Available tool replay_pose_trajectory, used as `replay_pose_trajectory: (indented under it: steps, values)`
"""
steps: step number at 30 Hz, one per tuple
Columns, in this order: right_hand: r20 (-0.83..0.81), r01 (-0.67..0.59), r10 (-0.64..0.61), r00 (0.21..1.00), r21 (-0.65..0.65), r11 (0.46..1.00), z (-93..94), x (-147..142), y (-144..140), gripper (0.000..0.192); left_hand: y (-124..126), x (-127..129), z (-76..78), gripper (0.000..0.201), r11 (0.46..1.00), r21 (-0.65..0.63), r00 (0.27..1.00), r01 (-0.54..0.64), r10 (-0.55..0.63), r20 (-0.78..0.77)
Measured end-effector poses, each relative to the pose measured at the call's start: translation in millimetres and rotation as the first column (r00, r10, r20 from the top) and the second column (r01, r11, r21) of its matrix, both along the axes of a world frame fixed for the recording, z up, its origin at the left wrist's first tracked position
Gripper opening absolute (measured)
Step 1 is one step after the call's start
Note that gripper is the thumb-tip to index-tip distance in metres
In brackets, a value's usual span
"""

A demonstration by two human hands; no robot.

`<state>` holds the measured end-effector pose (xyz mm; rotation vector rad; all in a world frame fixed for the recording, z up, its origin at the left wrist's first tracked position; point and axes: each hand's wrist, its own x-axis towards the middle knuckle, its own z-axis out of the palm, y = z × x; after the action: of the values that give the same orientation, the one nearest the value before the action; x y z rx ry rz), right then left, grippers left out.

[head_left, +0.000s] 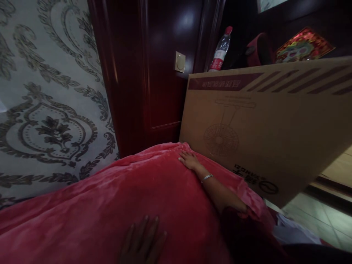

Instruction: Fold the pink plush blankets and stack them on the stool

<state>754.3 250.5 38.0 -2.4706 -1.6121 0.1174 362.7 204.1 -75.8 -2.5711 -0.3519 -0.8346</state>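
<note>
A plush red blanket [154, 190] covers the surface in front of me, with soft folds along its far edge. My right hand [189, 160] lies on it near the far corner, fingers spread and palm down, holding nothing; a silver bangle circles that wrist. Closer to me, at the bottom of the view, my left hand [143, 242] rests on the same blanket with fingers apart. Its wrist is cut off by the frame's lower edge.
A large cardboard box [264, 124] leans along the right side, upside-down print on it. Behind it stand a bottle [220, 49] with a red cap and a red decoration [305, 46]. A dark red wooden panel [165, 99] and patterned wall [52, 128] border the far side.
</note>
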Motion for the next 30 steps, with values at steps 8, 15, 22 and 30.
replay_pose_trajectory:
  steps: [8,15,22,30]
  values:
    - [0.056,0.151,-0.150,0.987,0.000,0.989,-7.3,28.6,-93.5,0.056,-12.0,-9.1,41.1,0.075,0.992,-0.113,0.994,0.054,-0.064,-0.092]
    - [0.089,0.302,-0.301,0.949,0.012,0.953,-19.3,22.1,-147.2,0.056,-26.0,-8.1,62.0,0.072,0.956,-0.290,0.982,-0.033,-0.023,-0.189]
    - [0.111,0.379,-0.379,0.919,0.020,0.925,-29.4,7.1,-178.4,0.057,-29.0,-9.5,81.6,0.063,0.915,-0.398,0.942,0.056,-0.181,-0.282]
    - [0.109,0.377,-0.380,0.918,0.051,0.925,-23.0,3.3,-181.6,0.057,-33.8,-4.6,92.8,0.057,0.904,-0.426,0.909,-0.028,-0.154,-0.387]
